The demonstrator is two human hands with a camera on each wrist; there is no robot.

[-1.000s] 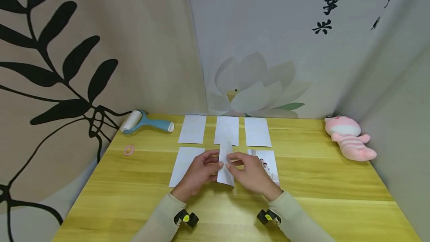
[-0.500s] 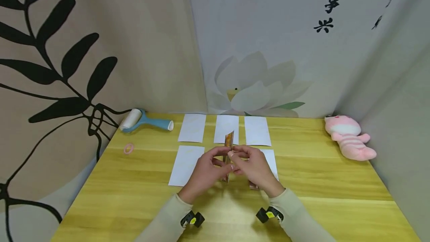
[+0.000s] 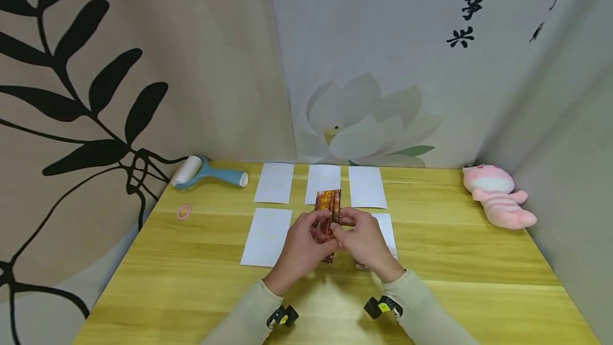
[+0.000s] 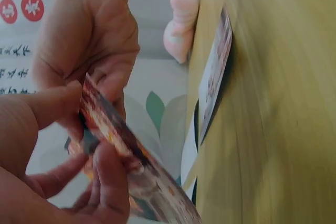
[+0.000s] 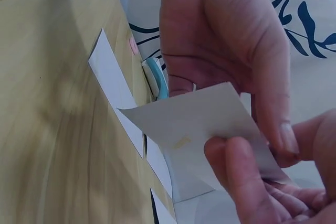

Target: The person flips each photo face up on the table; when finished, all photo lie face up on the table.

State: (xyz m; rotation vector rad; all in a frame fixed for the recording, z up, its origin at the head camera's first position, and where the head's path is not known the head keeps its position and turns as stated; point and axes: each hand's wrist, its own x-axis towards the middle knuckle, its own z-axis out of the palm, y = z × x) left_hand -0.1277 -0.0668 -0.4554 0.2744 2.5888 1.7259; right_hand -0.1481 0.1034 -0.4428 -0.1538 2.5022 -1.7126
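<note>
Both hands hold one photo print [image 3: 328,200] above the middle of the table, its red-brown and orange picture side towards the head view. My left hand [image 3: 304,244] pinches it from the left, fingers partly in front of the picture. From the right edge, my right hand [image 3: 362,238] grips it between thumb and fingers. In the left wrist view the print [image 4: 152,179] slants down across the fingers. Its plain white back [image 5: 194,119], with a small yellowish mark, shows in the right wrist view. A family photo [image 4: 216,74] lies beneath the right forearm, slightly bowed off the wood.
White cards lie in rows: back left [image 3: 273,182], back middle [image 3: 323,177], back right [image 3: 366,188] and front left [image 3: 266,236]. A blue-handled lint roller [image 3: 210,174] and pink ring [image 3: 184,212] are at left. A pink plush toy [image 3: 500,198] lies at far right.
The print has turned from its white back, through edge-on, to its coloured face towards the head view. Both hands have shifted grip on it, the left moving a little rightward.
</note>
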